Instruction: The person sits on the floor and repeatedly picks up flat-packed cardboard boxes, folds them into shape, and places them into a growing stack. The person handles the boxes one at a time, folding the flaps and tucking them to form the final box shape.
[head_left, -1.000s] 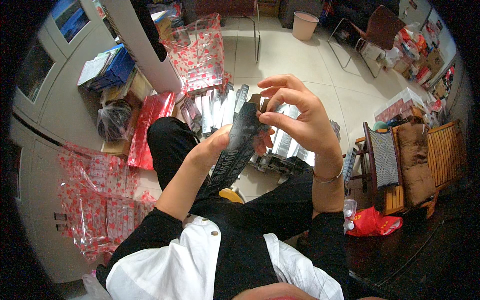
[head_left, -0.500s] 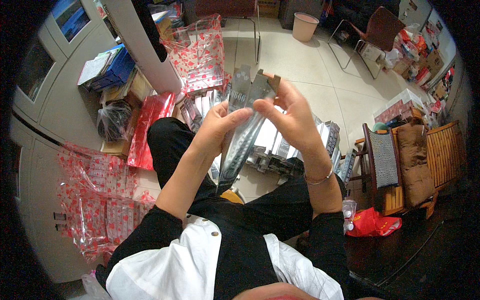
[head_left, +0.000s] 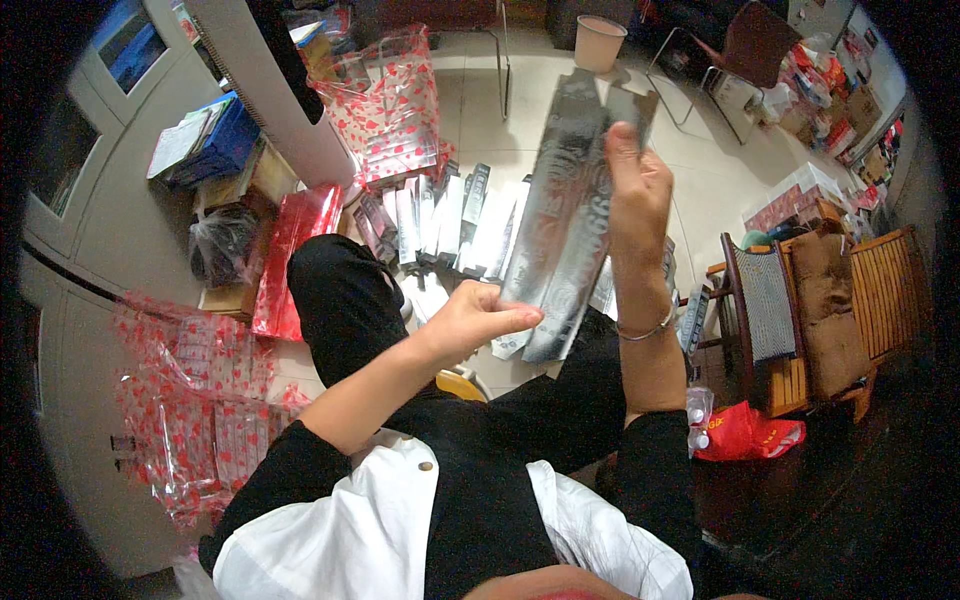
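Observation:
A long, shiny silver folding carton (head_left: 560, 220) with embossed lettering and open end flaps is slanted in front of me. My right hand (head_left: 640, 195) is closed on its upper right edge, the thumb stretched up along the face. At the lower end my left hand (head_left: 480, 322) pinches the carton, thumb on top and the other fingers behind it. Beyond the carton, several narrow silver and white boxes (head_left: 450, 215) lie side by side on the floor; the raised carton hides part of that row.
Bundles in red-heart plastic wrap (head_left: 215, 430) lie at the left, with a red glossy sheet (head_left: 295, 265) nearby. A wooden chair (head_left: 880, 300) and a red bag (head_left: 745, 435) are on the right. A pink bin (head_left: 600, 45) stands on the tiled floor (head_left: 690, 150) at the back.
The carton has swung up and to the right and shows its broad face. My right hand rose along its edge, while my left hand slid down to the lower end.

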